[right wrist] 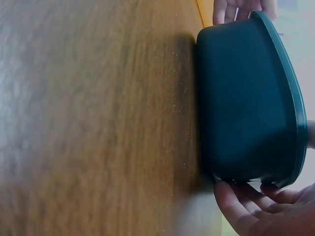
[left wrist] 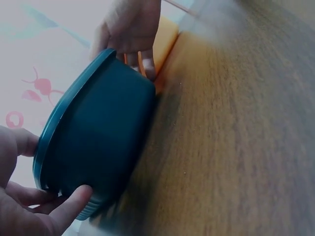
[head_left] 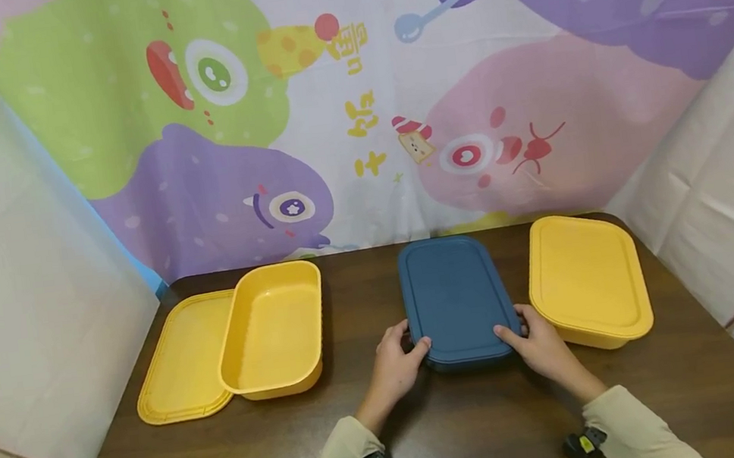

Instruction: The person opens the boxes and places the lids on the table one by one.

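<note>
A dark blue lidded box point(head_left: 459, 298) stands near the middle of the table, its lid on. My left hand point(head_left: 394, 365) grips its near left corner, thumb on top of the lid's rim and fingers against the side wall. At the near right corner my right hand point(head_left: 546, 344) holds it the same way. In the left wrist view the deep side wall of the box point(left wrist: 101, 118) shows, fingertips point(left wrist: 78, 199) against it. From the right wrist view, the box point(right wrist: 246, 103) has its base at or just above the tabletop; I cannot tell which.
Right of the blue box is a yellow lidded box point(head_left: 589, 278), close to my right hand. On the left an open yellow box point(head_left: 276, 332) overlaps the edge of a flat yellow lid point(head_left: 184, 362). Behind the wooden table point(head_left: 475, 437) hangs a cartoon-printed cloth point(head_left: 398, 202).
</note>
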`<state>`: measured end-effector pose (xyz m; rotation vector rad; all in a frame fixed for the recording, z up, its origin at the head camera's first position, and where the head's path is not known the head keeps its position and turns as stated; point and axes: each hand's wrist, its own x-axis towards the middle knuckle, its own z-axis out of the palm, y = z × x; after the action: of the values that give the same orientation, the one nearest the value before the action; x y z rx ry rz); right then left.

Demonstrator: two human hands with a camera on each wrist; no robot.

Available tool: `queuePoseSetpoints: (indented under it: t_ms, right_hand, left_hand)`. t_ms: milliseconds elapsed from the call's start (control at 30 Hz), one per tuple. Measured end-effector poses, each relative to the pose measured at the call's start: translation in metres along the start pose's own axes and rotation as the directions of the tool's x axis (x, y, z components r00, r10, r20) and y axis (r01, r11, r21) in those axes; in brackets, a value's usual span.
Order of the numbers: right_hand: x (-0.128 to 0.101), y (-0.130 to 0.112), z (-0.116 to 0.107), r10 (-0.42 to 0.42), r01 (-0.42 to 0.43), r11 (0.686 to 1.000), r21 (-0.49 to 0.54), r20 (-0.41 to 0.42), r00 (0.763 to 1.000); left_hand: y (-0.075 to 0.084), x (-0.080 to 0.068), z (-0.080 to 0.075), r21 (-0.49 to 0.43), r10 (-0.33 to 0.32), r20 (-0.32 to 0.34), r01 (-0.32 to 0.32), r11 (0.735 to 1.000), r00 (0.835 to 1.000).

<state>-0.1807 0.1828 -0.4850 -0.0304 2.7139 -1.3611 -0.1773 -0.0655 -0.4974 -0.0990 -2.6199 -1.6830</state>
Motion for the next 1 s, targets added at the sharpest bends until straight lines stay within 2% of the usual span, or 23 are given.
queuePoseSetpoints:
  t_ms: [300, 533, 667, 800, 1000]
  right_hand:
    - [-0.001, 0.003, 0.002, 0.019, -0.020, 1.000, -0.018, -0.014, 1.000]
    - [-0.001, 0.001, 0.002, 0.032, -0.033, 0.999, -0.018, -0.013, 0.999]
    - [-0.002, -0.001, 0.002, 0.051, -0.051, 0.999, -0.006, 0.000, 0.999]
    - [-0.002, -0.002, 0.003, 0.052, -0.052, 0.999, 0.006, 0.006, 0.999]
    - [-0.001, 0.000, 0.003, 0.047, -0.047, 0.999, 0.001, -0.001, 0.999]
  left_hand:
    - [0.000, -0.001, 0.001, 0.008, -0.013, -0.010, 0.013, 1.000, 1.000]
    - [0.002, -0.002, 0.002, 0.009, 0.015, -0.050, -0.014, 1.000, 0.999]
    - [0.005, -0.004, 0.001, 0.095, 0.065, -0.072, -0.058, 0.994, 0.995]
    - [0.010, -0.005, -0.001, 0.196, 0.103, -0.082, -0.085, 0.977, 0.991]
    - [0.017, -0.004, 0.001, 0.289, 0.155, -0.099, -0.121, 0.950, 0.983]
